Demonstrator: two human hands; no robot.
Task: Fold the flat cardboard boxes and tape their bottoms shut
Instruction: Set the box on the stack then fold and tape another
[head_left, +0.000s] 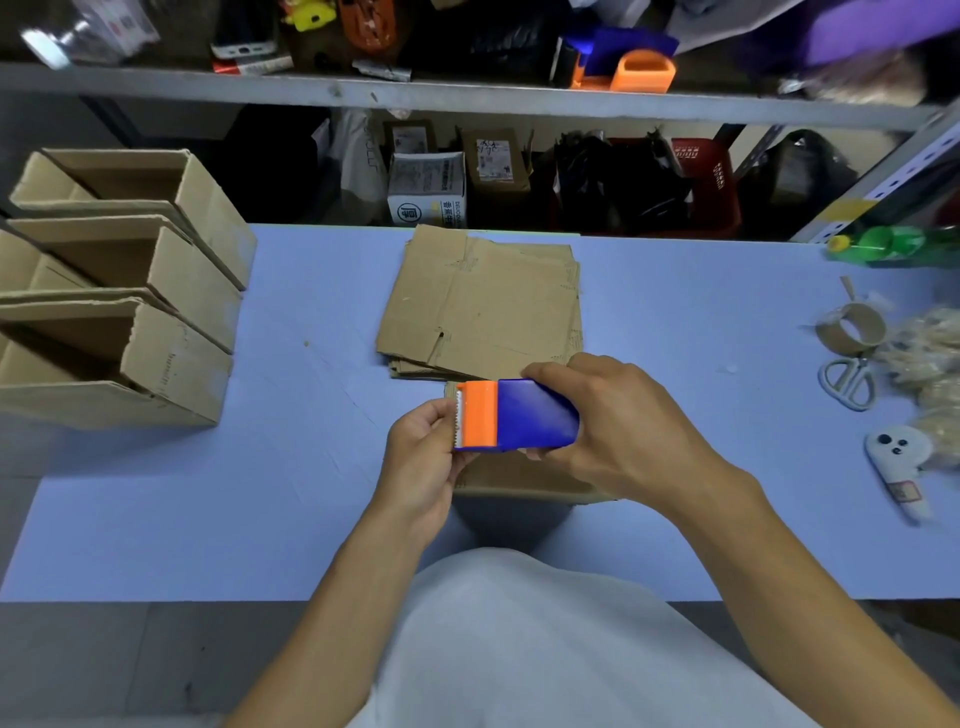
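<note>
Near the front edge of the pale blue table (208, 493), both forearms reach in from the bottom of the view and meet over a cardboard box (519, 480) that sits just before the person's white-clad body. Above that box the right hand (618, 431) wraps its curled fingers and thumb round the blue body of a tape dispenser (519, 418), wrist bent slightly inward, knuckles up. At the dispenser's orange toothed end on the left, the left hand (423, 457) has its fingers curled with thumb and fingertips pinching at the serrated edge; whether tape lies between them is too small to tell. Most of the box is hidden under the hands and dispenser, with only its near rim and a far corner showing. Just beyond the hands, toward the middle of the table, lies a stack of flat cardboard boxes (483, 306). On the far left three folded boxes (130, 291) stand side by side, touching, openings up. Along the right side lie an empty tape core (852, 330), white-handled scissors (847, 382) just near of it, a small white tool (898, 460), and a green bottle (893, 244) at the far right edge. Cluttered metal shelving (467, 96) runs behind the table.
</note>
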